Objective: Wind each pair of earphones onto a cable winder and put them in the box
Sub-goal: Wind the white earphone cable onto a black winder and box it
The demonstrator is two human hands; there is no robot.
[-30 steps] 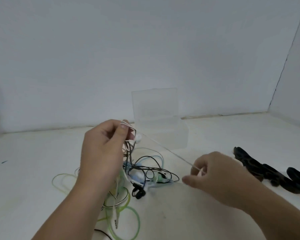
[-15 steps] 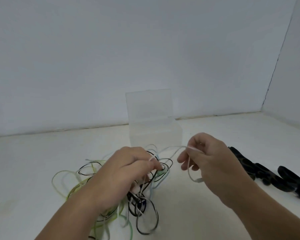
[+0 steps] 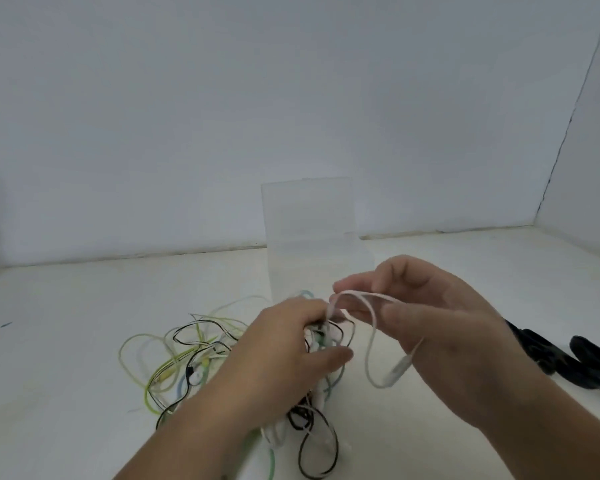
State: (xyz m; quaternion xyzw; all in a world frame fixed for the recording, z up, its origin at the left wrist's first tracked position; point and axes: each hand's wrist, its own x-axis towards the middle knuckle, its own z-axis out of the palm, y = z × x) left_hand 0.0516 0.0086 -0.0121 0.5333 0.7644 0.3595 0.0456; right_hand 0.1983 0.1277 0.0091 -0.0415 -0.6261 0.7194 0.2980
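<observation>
At the left of the bench [image 3: 66, 358] lay the tangle of earphones [image 3: 187, 355], with green, black, pale blue and white leads looped over one another. None of them was wound yet. The left hand [image 3: 284, 351] had its fingers curled into the near side of the heap, gripping a bunch of leads.

Behind the hands stood the clear box [image 3: 307, 209] with its lid up. Nothing could be seen in it.

Just right of the left hand, a white cable [image 3: 368, 355] arched up and hung in a slack loop with its inline remote [image 3: 400, 367] near the bottom. The right hand [image 3: 440, 327] pinched this cable at its fingertips, close to the left hand.

The step appeared to be freeing one pair from the rest. It would likely go best with the left hand pinning the heap down while the right drew the white lead out slowly. A snag would call for loosening the knot by hand, since tugging would tighten it.

The black cable winders [image 3: 568, 362] waited untouched at the far right.
</observation>
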